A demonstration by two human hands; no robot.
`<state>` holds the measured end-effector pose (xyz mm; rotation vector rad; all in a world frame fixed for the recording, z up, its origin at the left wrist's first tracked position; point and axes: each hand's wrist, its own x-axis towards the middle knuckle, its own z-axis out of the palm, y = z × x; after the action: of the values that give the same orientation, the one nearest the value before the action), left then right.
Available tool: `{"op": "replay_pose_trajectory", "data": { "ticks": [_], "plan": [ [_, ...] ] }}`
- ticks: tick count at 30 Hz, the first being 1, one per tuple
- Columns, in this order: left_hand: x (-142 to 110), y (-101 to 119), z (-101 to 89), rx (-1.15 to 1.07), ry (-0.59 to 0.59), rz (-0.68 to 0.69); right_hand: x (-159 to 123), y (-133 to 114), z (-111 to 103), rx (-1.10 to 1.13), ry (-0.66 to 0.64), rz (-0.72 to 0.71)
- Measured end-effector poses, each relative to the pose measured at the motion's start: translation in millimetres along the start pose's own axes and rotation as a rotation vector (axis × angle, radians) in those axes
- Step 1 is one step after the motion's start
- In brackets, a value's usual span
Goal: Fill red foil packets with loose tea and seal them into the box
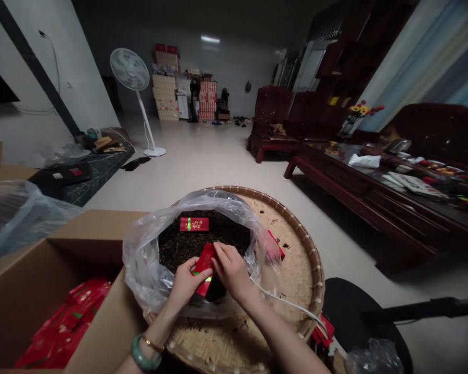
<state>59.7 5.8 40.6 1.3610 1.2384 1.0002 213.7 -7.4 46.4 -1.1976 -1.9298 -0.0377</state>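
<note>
Over an open clear plastic bag (140, 254) of dark loose tea leaves (171, 246), both my hands hold one red packet (205, 257) with a green band. My left hand (187, 280) pinches its lower left side, thumb across the front. At the packet's upper end, the fingers of my right hand (231, 267) are closed on its edge. Another red packet (194, 224) with gold lettering lies on the leaves beyond my hands. The bag rests on a round woven bamboo tray (304, 259), where more red packets (275, 245) lie partly behind the plastic.
A cardboard box (97, 226) at left contains many red packets (70, 322). A white cable (284, 301) crosses the tray. Right of it are a black round base (359, 311) and a dark wooden table (335, 187). A white fan (144, 104) stands farther back.
</note>
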Motion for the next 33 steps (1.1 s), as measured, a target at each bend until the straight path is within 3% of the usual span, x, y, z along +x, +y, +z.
{"op": "replay_pose_trajectory", "data": {
  "ticks": [5, 9, 13, 17, 20, 25, 29, 33],
  "plan": [
    [-3, -6, -6.8, 0.082, 0.009, 0.023, 4, -1, 2, 0.038, 0.018, 0.089],
    [-1, -9, -19.2, 0.131, 0.043, 0.005, 13, -1, -2, 0.158, -0.055, 0.109],
    [3, -7, -28.9, -0.16, 0.062, -0.133, 15, -6, -7, 0.332, -0.073, 0.146],
    [5, -5, -25.8, -0.532, 0.058, -0.274, 12, -16, -3, 0.397, -0.12, 0.331],
    [3, -7, -22.1, -0.605, 0.043, -0.309, 11, -20, 6, 0.532, -0.261, 0.509],
    [1, -18, -31.4, -0.474, -0.046, -0.324, 12, -14, 19, 1.048, -0.449, 0.736],
    [4, -26, -45.2, -0.217, -0.074, -0.201, 10, -11, 17, 1.15, -0.488, 0.745],
    [5, -27, -50.2, 0.003, -0.084, -0.072, 8, -10, 14, 1.252, -0.654, 0.789]
  ]
}}
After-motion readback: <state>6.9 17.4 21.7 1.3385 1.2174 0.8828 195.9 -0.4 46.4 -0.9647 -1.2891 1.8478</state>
